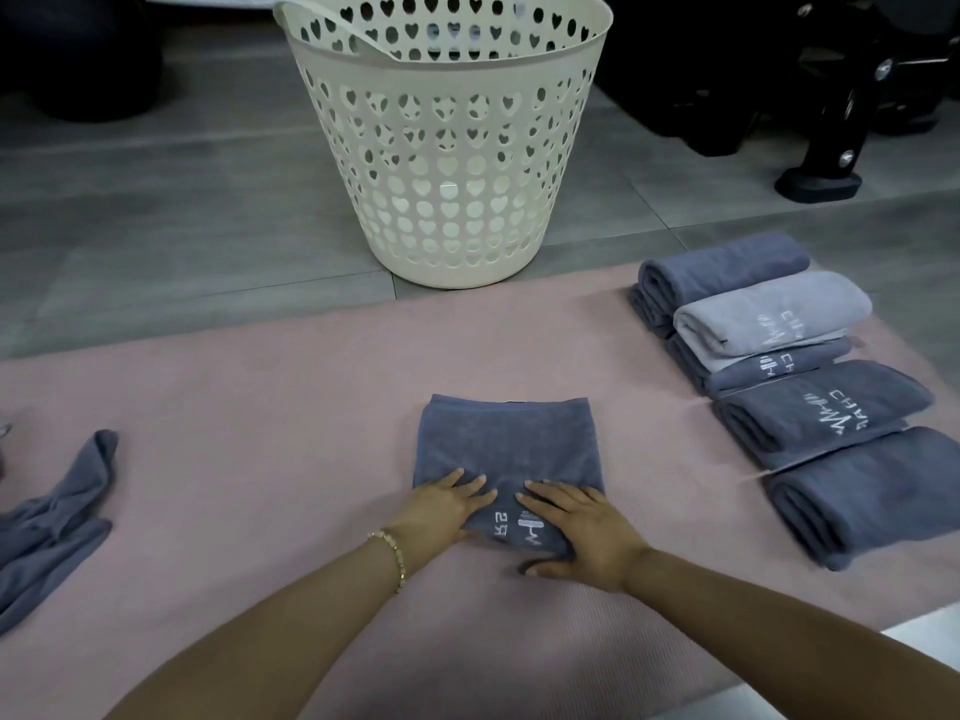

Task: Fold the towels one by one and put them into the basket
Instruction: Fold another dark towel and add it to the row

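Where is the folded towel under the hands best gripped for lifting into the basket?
Take the towel probably by its two side edges, left hand from the left, right hand from the right, sliding underneath. It lies flat in stacked layers on the mat, hems at the far edge, so pinching both sides should keep the fold.

A cream basket point(447, 148) with heart-shaped cutouts, slate-blue towels point(506, 449) with white lettering, a pink mat point(260, 407).

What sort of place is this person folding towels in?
Probably a gym or home workout room, though I can't be sure. A pink mat lies on grey floor tiles, black equipment stands behind it, and the folded towels carry a barbell-like embroidered logo.
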